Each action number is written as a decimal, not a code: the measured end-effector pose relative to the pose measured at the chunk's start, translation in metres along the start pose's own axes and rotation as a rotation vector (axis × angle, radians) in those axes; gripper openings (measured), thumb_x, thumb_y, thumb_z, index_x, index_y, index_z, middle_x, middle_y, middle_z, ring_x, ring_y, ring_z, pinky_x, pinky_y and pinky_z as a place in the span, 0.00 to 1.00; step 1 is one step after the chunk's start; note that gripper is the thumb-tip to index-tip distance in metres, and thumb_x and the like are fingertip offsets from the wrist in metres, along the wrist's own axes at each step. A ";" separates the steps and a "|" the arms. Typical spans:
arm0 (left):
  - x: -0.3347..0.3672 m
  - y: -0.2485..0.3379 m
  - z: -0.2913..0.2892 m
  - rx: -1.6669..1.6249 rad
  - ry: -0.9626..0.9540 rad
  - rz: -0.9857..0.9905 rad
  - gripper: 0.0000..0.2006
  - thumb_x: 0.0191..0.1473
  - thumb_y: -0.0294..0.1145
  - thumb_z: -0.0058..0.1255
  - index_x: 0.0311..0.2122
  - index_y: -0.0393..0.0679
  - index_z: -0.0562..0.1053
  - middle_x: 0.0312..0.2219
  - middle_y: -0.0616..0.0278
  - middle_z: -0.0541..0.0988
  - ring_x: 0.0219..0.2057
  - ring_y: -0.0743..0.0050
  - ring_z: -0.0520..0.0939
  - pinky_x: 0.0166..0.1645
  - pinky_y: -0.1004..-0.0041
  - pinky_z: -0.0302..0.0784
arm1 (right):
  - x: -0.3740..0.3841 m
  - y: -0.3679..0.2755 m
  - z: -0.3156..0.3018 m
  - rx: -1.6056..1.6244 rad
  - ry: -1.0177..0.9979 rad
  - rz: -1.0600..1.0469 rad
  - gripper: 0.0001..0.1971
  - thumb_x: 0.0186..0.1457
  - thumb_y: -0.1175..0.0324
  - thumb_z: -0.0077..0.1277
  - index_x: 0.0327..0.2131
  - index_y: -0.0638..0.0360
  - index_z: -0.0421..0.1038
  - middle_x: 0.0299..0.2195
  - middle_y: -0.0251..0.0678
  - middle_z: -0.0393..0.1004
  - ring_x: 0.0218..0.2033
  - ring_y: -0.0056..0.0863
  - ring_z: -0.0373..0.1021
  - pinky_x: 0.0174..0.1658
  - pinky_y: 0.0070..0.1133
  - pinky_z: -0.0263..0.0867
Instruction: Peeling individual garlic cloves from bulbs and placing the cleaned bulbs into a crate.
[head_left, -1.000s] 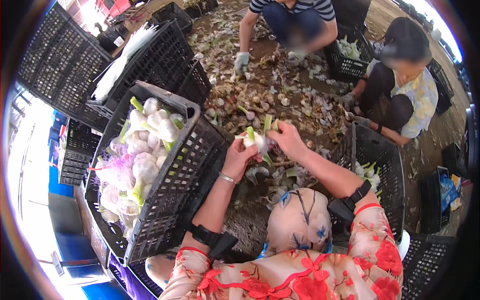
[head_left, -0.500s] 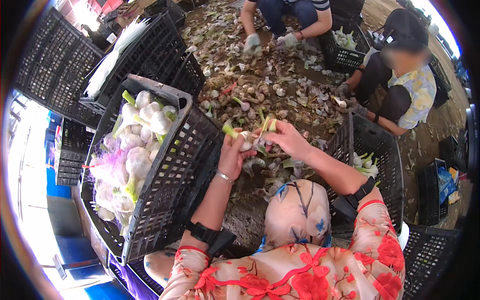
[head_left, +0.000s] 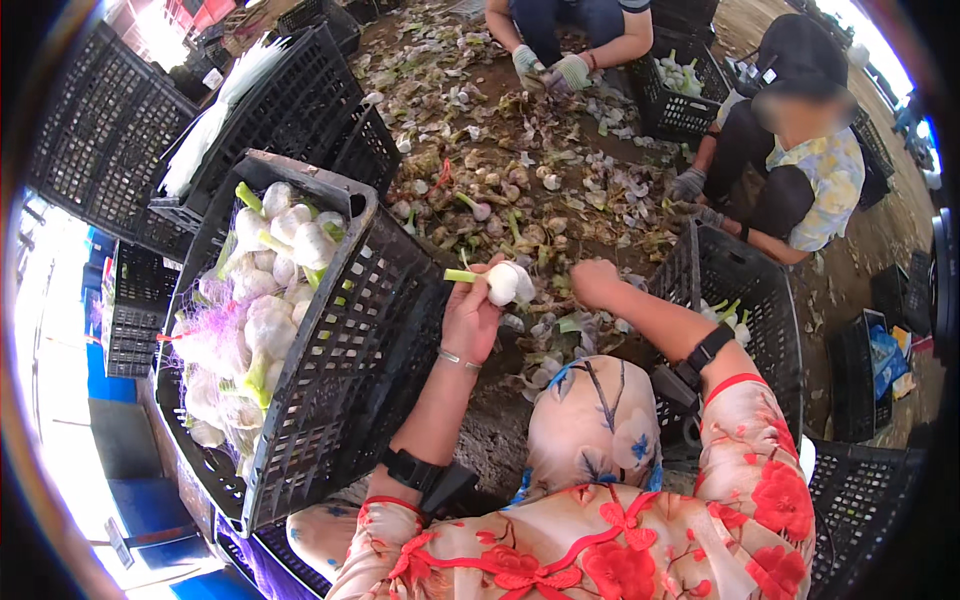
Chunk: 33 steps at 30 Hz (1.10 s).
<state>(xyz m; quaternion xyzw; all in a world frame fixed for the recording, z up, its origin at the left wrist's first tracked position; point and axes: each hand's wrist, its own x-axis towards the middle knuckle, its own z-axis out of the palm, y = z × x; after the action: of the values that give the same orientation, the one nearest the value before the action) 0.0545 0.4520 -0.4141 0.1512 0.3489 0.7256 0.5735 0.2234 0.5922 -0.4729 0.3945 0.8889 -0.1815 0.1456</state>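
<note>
Head view, left hand (head_left: 473, 318) holding garlic bulb (head_left: 509, 284), green-stemmed; right hand (head_left: 597, 285) apart

Left hand (head_left: 472, 322), 9 o'clock: tall black crate (head_left: 345, 345) blocks | between held garlic bulb (head_left: 511, 283) and right hand (head_left: 597, 287): narrow open gap | right hand, 12 o'clock: passable above low peelings (head_left: 592, 187); 1–2 o'clock, farther: co-worker's gloved hands (head_left: 689, 185); 3 o'clock: second crate (head_left: 680, 266); 6 o'clock: cloth-covered knee (head_left: 590, 420)

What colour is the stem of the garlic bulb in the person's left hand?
The stem is light green; the head view shows it best.
</note>
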 end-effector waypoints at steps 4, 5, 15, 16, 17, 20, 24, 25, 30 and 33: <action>0.003 0.012 -0.003 -0.111 -0.030 0.002 0.09 0.56 0.28 0.32 0.41 0.43 0.63 0.48 0.51 0.64 0.49 0.60 0.65 0.52 0.61 0.62 | -0.022 -0.007 -0.029 0.223 -0.166 -0.178 0.16 0.41 0.64 0.50 0.35 0.62 0.70 0.28 0.38 0.73 0.29 0.31 0.69 0.33 0.23 0.64; 0.005 0.013 -0.004 -0.145 -0.028 0.005 0.10 0.56 0.28 0.33 0.42 0.42 0.63 0.48 0.52 0.64 0.49 0.61 0.66 0.52 0.63 0.61 | -0.030 -0.019 -0.051 0.580 -0.154 -0.244 0.17 0.40 0.61 0.52 0.34 0.62 0.70 0.27 0.37 0.73 0.29 0.26 0.69 0.33 0.22 0.64; 0.000 0.011 0.015 0.437 0.206 0.042 0.16 0.56 0.41 0.38 0.39 0.39 0.67 0.31 0.65 0.71 0.33 0.79 0.72 0.38 0.76 0.68 | -0.046 -0.080 -0.064 1.018 0.216 -0.437 0.09 0.44 0.67 0.51 0.24 0.65 0.67 0.16 0.32 0.66 0.20 0.13 0.59 0.23 0.16 0.56; 0.001 0.008 0.008 0.393 0.261 0.058 0.16 0.55 0.41 0.38 0.39 0.39 0.67 0.30 0.65 0.71 0.32 0.79 0.72 0.37 0.76 0.68 | -0.043 -0.085 -0.060 1.005 0.271 -0.427 0.09 0.43 0.66 0.49 0.26 0.63 0.68 0.17 0.37 0.67 0.20 0.20 0.64 0.24 0.20 0.58; 0.001 0.006 0.001 0.349 0.315 0.073 0.16 0.55 0.41 0.38 0.39 0.39 0.67 0.30 0.65 0.70 0.32 0.79 0.72 0.37 0.77 0.69 | -0.040 -0.084 -0.060 1.008 0.269 -0.430 0.09 0.43 0.66 0.49 0.26 0.63 0.68 0.17 0.37 0.67 0.20 0.20 0.64 0.24 0.20 0.58; 0.005 0.007 -0.002 0.203 0.283 0.124 0.15 0.56 0.40 0.37 0.39 0.39 0.67 0.29 0.65 0.71 0.34 0.77 0.72 0.39 0.75 0.68 | -0.033 -0.063 -0.061 0.604 0.366 -0.330 0.16 0.42 0.60 0.47 0.36 0.56 0.68 0.24 0.44 0.71 0.27 0.39 0.69 0.31 0.29 0.63; 0.010 0.009 0.005 0.056 0.248 0.142 0.15 0.56 0.40 0.35 0.37 0.38 0.66 0.31 0.62 0.71 0.35 0.73 0.72 0.41 0.72 0.68 | -0.040 -0.071 -0.064 0.564 0.347 -0.487 0.28 0.34 0.47 0.52 0.36 0.60 0.68 0.25 0.42 0.71 0.28 0.37 0.69 0.32 0.28 0.63; 0.011 0.008 0.008 0.018 0.221 0.148 0.15 0.56 0.41 0.36 0.35 0.38 0.66 0.31 0.62 0.70 0.33 0.74 0.72 0.39 0.72 0.68 | -0.040 -0.072 -0.063 0.564 0.345 -0.482 0.28 0.34 0.47 0.52 0.36 0.60 0.68 0.25 0.42 0.71 0.28 0.37 0.69 0.32 0.28 0.63; 0.016 0.001 0.010 -0.060 0.247 0.167 0.16 0.55 0.44 0.37 0.30 0.40 0.66 0.29 0.63 0.70 0.31 0.74 0.71 0.38 0.72 0.67 | -0.043 -0.086 -0.066 0.753 0.369 -0.286 0.20 0.35 0.53 0.54 0.20 0.64 0.70 0.21 0.42 0.69 0.24 0.37 0.67 0.28 0.27 0.61; 0.021 -0.001 0.005 -0.071 0.289 0.196 0.17 0.55 0.46 0.37 0.28 0.41 0.65 0.27 0.63 0.69 0.31 0.73 0.71 0.38 0.72 0.67 | -0.044 -0.090 -0.062 0.736 0.436 -0.358 0.18 0.36 0.56 0.53 0.18 0.65 0.68 0.19 0.43 0.67 0.23 0.39 0.66 0.27 0.29 0.60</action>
<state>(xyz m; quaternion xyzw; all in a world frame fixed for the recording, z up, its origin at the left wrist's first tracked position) 0.0520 0.4729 -0.4151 0.0582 0.3855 0.8040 0.4489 0.1770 0.5351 -0.3812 0.2892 0.8294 -0.4201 -0.2279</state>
